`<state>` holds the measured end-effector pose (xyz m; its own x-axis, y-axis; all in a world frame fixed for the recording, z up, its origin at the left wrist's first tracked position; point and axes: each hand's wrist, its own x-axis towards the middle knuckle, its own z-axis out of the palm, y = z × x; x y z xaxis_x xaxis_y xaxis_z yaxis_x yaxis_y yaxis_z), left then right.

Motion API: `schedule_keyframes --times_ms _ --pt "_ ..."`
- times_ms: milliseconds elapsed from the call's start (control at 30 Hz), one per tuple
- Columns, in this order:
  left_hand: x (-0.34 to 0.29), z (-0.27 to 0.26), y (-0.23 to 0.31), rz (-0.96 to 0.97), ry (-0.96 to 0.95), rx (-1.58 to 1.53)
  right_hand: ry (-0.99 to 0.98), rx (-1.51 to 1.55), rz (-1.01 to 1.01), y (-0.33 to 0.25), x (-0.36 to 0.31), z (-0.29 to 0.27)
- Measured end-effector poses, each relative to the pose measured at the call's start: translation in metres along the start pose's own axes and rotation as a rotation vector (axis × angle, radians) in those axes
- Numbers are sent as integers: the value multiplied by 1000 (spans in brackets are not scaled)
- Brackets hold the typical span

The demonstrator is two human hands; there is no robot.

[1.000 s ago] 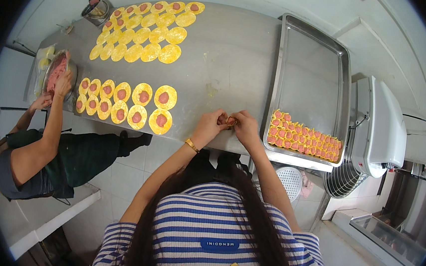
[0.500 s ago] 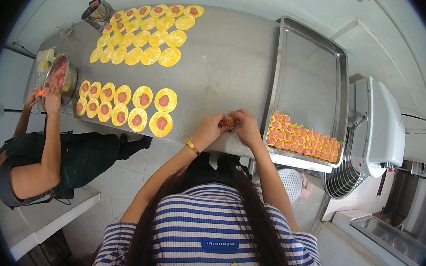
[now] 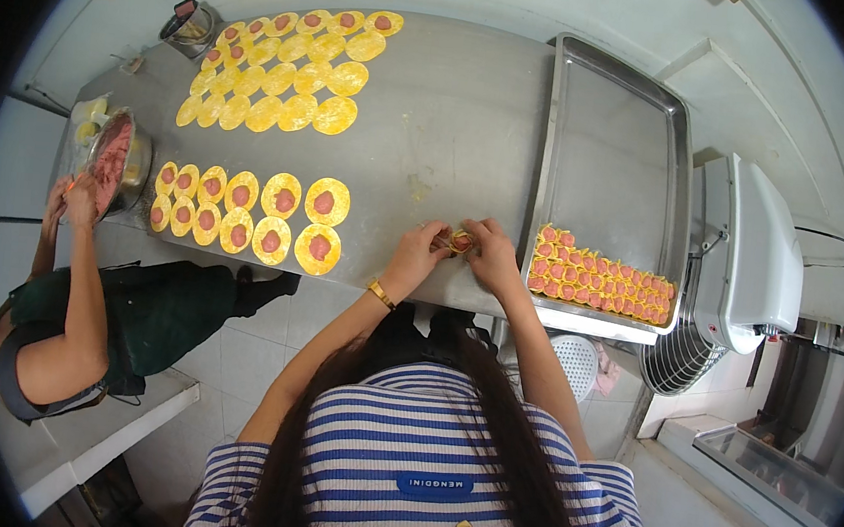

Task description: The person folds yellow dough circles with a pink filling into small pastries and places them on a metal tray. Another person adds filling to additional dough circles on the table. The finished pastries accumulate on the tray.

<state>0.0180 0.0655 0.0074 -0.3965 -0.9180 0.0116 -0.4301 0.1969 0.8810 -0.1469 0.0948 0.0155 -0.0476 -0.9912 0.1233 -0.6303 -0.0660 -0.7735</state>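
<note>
Dumpling [image 3: 460, 242]: one, pinched by left hand [image 3: 417, 256], right hand [image 3: 492, 257]; twelve filled wrappers [image 3: 237, 222], nearer block.

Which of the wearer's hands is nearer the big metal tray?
Right. The right hand is just left of the tray, beside its near left corner; the left hand is farther left, across the dumpling both hold.
</note>
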Motion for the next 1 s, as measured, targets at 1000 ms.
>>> schedule_keyframes --times_ms 1000 --pt "-83 -73 -20 -234 12 -125 201 -232 407 82 4 -152"
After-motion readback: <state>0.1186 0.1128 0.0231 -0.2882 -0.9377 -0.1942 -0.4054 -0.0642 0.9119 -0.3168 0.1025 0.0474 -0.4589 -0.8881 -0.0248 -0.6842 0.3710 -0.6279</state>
